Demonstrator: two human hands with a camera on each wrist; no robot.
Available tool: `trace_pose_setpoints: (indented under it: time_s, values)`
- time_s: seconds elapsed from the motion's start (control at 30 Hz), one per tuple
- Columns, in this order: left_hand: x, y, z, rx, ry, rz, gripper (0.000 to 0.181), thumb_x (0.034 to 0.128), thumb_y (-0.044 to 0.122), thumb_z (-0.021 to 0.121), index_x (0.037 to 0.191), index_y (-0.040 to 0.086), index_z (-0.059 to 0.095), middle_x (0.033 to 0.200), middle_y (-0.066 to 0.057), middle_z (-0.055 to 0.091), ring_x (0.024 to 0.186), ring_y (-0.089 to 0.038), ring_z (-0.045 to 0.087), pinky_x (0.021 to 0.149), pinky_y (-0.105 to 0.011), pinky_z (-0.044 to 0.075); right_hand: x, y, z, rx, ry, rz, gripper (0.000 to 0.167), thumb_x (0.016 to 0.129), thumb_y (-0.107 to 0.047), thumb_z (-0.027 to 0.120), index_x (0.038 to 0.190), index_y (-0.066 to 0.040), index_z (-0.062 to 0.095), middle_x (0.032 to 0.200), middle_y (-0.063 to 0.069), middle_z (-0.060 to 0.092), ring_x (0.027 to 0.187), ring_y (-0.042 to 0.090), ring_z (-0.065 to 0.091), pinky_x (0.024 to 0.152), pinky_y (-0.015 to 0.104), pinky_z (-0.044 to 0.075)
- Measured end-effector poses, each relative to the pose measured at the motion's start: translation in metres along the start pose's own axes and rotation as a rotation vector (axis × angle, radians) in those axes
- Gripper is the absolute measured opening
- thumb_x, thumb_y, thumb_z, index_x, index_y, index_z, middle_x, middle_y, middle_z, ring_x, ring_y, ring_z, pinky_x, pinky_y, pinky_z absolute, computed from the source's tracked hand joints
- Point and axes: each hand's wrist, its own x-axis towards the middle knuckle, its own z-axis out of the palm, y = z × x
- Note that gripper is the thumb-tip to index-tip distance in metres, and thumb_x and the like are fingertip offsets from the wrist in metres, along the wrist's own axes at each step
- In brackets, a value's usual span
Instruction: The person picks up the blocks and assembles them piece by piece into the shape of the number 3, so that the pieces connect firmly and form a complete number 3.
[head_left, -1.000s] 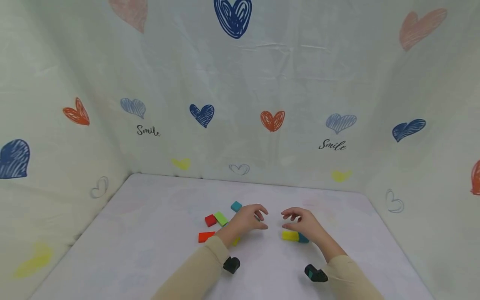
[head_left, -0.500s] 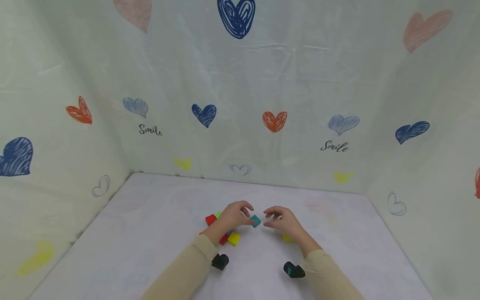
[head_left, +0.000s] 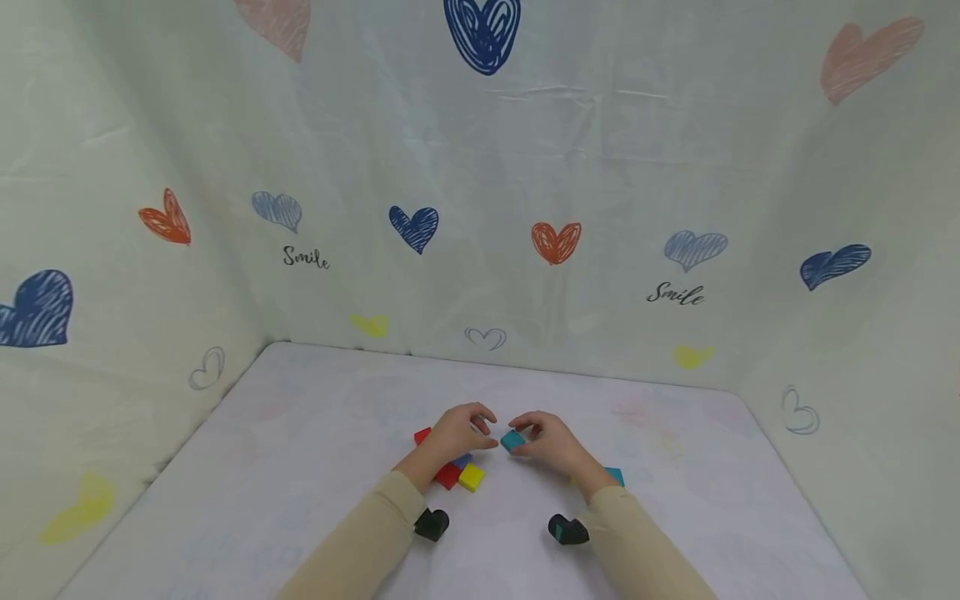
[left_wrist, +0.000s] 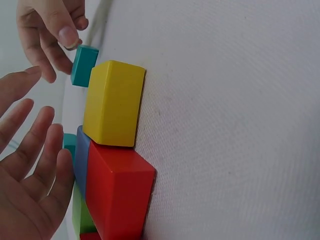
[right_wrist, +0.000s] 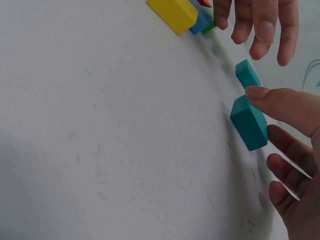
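Note:
My right hand [head_left: 550, 439] pinches a teal block [head_left: 512, 440] between thumb and index finger, low over the white table. In the right wrist view the thumb lies on top of that teal block [right_wrist: 249, 122]. Just left of it, my left hand [head_left: 459, 431] holds nothing, its fingers spread and loosely bent. Around and under the left forearm sit a yellow block [head_left: 471, 477], a red block [head_left: 447, 476], a blue block [head_left: 462, 460] and another red block [head_left: 422, 436], partly hidden. The left wrist view also shows a green block [left_wrist: 81, 212] beside the blue one.
Another teal block [head_left: 615, 475] lies by the right forearm, which covers most of a yellow piece beside it. A further teal block [right_wrist: 247, 74] stands beyond the held one. The white table [head_left: 337, 500] meets a hanging cloth [head_left: 480, 167] printed with hearts at the back.
Half a second ago the teal block was at my left fingertips; now my right hand has it. The right hand has moved left, and the left hand has drawn slightly away.

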Motion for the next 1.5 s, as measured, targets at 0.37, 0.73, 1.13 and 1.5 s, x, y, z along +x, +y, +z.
trace_pose_setpoints:
  time_s: [0.37,0.73,1.13,1.5]
  values:
    - [-0.0021,0.0005,-0.0018,-0.016,0.002,0.007,0.03,0.081,0.017,0.081,0.107,0.015,0.066,0.088,0.001,0.063,0.08,-0.019,0.055,0.078,-0.036,0.051,0.0095,0.0043,0.0054,-0.056,-0.05,0.008,0.038,0.075,-0.013,0.085,0.111,-0.012,0.07,0.097,-0.001,0.062,0.086,0.021,0.049,0.072,0.031,0.046]
    - [-0.0012,-0.0003,-0.0015,-0.028,0.002,0.001,0.031,0.0816,0.016,0.08,0.108,0.014,0.066,0.089,0.001,0.063,0.08,-0.019,0.056,0.077,-0.035,0.052,0.0062,-0.0017,0.0007,-0.047,-0.085,0.035,0.041,0.076,-0.012,0.084,0.114,-0.009,0.069,0.099,-0.001,0.062,0.088,0.021,0.049,0.077,0.034,0.046]
    - [-0.0051,0.0009,-0.0019,-0.052,0.01,-0.009,0.031,0.0822,0.015,0.079,0.111,0.013,0.066,0.089,0.0,0.062,0.081,-0.019,0.059,0.076,-0.034,0.053,0.0073,0.0006,0.0009,-0.049,-0.101,0.032,0.04,0.075,-0.01,0.084,0.112,-0.007,0.068,0.096,0.0,0.061,0.087,0.02,0.05,0.077,0.033,0.047]
    - [-0.0047,0.0003,-0.0013,-0.055,0.008,-0.001,0.032,0.0829,0.016,0.079,0.112,0.013,0.066,0.09,0.0,0.062,0.081,-0.019,0.058,0.077,-0.033,0.053,0.005,-0.0035,-0.0006,-0.049,-0.104,0.05,0.041,0.076,-0.01,0.084,0.113,-0.005,0.067,0.094,0.001,0.06,0.086,0.02,0.051,0.078,0.033,0.048]
